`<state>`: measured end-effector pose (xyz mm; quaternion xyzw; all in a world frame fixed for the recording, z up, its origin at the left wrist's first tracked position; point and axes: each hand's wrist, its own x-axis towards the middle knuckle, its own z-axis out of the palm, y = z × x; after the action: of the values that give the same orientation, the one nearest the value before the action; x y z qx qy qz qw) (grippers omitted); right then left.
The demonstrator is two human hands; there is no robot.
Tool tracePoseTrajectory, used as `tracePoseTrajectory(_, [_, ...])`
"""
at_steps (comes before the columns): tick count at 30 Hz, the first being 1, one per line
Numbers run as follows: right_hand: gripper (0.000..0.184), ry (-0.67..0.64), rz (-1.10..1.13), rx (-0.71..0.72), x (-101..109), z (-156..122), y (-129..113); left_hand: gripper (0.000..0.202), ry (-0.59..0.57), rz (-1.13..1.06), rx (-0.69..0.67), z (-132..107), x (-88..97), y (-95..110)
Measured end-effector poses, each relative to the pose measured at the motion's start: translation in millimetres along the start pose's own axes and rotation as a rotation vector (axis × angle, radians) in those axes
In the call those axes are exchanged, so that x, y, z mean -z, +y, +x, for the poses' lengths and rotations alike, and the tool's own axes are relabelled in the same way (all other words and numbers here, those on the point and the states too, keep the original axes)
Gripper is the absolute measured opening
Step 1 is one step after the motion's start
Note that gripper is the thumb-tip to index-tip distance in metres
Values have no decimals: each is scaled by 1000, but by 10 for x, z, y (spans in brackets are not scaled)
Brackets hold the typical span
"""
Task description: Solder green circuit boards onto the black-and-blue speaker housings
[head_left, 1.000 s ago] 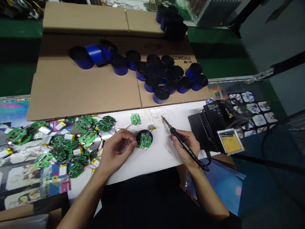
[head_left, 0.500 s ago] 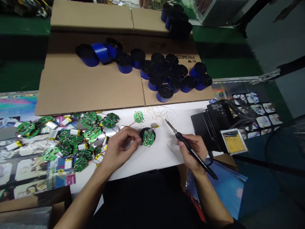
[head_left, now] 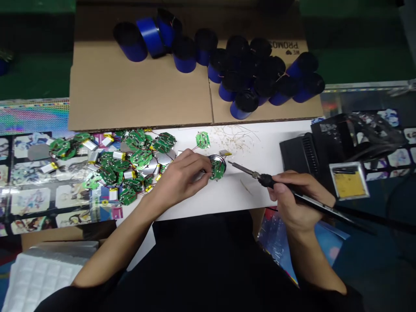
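My right hand (head_left: 300,199) grips a black soldering iron (head_left: 268,181) like a pen, and its metal tip points left, just short of a round black part. Within that part sits a green circuit board (head_left: 217,170) with thin wires. My left hand (head_left: 188,175) is pinched at the board's left edge; what lies between the fingertips is hidden. A small silver battery with a yellow end (head_left: 225,153) rests just behind the board. Another small green board (head_left: 203,140) lies farther back on the white surface, its wires running toward my left hand.
Several green boards with wired batteries (head_left: 112,167) are heaped at left. Behind, blue and black cylinders (head_left: 244,104) stand on a cardboard sheet (head_left: 139,95). To the right are a black box-shaped unit (head_left: 297,156) and a tray with a yellow sponge (head_left: 349,184). Wire scraps (head_left: 238,136) litter the middle.
The camera view has tilted down and shifted. The soldering iron now lies flatter, its tip closer to the round part's board. My left fingers have closed into a pinch at the board's edge.
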<state>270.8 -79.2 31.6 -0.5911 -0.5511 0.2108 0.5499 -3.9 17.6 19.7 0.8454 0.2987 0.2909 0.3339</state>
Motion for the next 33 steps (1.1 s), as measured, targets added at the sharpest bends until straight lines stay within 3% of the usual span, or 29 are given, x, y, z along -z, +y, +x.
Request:
tracePoseTrajectory(6, [12,-295,-94,40,24,177,-212,8,-29,-19,30,-1,18,7])
tracePoseTrajectory(10, [12,-389,-96,56,-20,263,-275,9,-11,-15,55,-14,-1,13])
tracePoseTrajectory(19, [18,-443,-42,92,-96,299,-244,11,-23,6,120,-14,-7,34])
tracePoseTrajectory(33, [24,-494,-4,133,-116,326,-249,11,-20,41,109,-12,-9,39])
